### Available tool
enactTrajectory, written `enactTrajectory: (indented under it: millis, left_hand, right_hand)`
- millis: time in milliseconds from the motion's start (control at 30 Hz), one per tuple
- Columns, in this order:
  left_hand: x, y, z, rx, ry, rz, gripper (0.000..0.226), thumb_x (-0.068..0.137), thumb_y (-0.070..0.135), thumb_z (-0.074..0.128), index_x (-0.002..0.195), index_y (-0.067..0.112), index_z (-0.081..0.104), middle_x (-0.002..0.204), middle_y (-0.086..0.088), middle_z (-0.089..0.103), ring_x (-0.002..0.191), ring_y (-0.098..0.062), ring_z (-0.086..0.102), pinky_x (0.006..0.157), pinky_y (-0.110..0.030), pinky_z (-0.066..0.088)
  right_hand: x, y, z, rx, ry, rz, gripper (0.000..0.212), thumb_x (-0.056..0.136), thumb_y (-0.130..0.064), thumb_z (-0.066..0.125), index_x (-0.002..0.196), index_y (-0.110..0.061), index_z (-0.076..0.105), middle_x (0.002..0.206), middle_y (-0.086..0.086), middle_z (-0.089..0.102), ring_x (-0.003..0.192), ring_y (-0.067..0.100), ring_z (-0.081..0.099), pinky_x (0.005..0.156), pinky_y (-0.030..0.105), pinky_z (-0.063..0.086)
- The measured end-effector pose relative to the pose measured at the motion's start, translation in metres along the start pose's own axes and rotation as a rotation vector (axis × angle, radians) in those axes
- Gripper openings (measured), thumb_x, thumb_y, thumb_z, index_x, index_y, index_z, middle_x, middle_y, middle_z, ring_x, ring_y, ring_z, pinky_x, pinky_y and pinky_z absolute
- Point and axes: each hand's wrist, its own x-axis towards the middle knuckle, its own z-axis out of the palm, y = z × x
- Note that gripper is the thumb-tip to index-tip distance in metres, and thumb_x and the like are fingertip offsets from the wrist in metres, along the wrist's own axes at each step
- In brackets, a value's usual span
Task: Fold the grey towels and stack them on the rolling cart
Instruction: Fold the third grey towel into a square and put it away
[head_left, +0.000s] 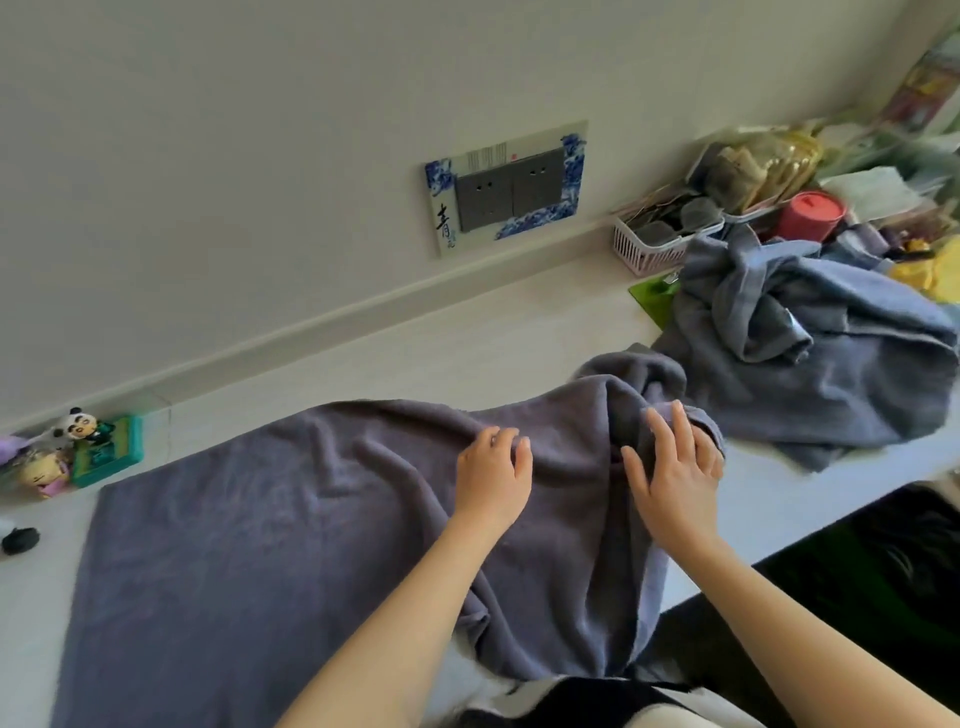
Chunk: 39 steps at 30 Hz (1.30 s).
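A grey towel lies spread over the white table, flat on the left and bunched into folds on the right, where it hangs off the front edge. My left hand rests on the towel near its far edge, fingers curled into a fold. My right hand lies with fingers apart on the bunched right end, touching the cloth. A heap of crumpled grey towels sits at the right of the table. No rolling cart is in view.
Small toy figures and a green box stand at the far left. A black object lies near them. A pink basket, a red tub and clutter fill the back right. A wall socket plate is behind the table.
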Motion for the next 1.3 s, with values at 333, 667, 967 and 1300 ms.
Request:
enactTrajectory:
  millis: [333,667,967,1300]
  left_hand:
    - [0.061,0.08,0.052,-0.097,-0.133,0.179,0.039,0.101,0.029,0.034,0.131,0.013,0.054,0.141,-0.002,0.046,0.129,-0.019,0.045,0.107,-0.035,0.035]
    - [0.116,0.118,0.065,0.093,-0.332,-0.037,0.058,0.101,0.045,0.021,0.119,0.008,0.061,0.127,-0.02,0.057,0.117,-0.035,0.051,0.099,-0.038,0.04]
    - [0.114,0.106,-0.02,-0.002,0.223,-0.102,0.054,0.102,0.035,0.027,0.093,0.004,0.07,0.098,-0.018,0.069,0.093,-0.035,0.061,0.07,-0.028,0.036]
    - [0.111,0.1,0.035,0.553,-0.296,-0.149,0.059,0.095,0.053,0.027,0.113,0.011,0.064,0.119,-0.012,0.059,0.111,-0.03,0.054,0.084,-0.035,0.045]
  right_hand:
    - [0.039,0.066,-0.019,0.084,-0.075,0.341,0.054,0.095,-0.048,0.037,0.14,-0.018,0.042,0.131,0.014,0.053,0.121,0.036,0.04,0.104,0.04,0.027]
    - [0.06,0.077,-0.02,0.599,-0.208,0.367,0.029,0.096,-0.03,0.05,0.077,-0.009,0.059,0.079,0.006,0.065,0.076,0.021,0.056,0.061,0.026,0.032]
    - [0.091,0.091,-0.104,1.151,-0.061,0.456,0.038,0.096,-0.04,0.049,0.068,-0.013,0.054,0.06,0.0,0.047,0.062,0.014,0.047,0.059,0.028,0.04]
    - [0.059,0.083,-0.026,0.291,-0.357,0.378,0.033,0.086,-0.044,0.06,0.082,-0.012,0.056,0.092,0.01,0.055,0.092,0.03,0.057,0.072,0.032,0.042]
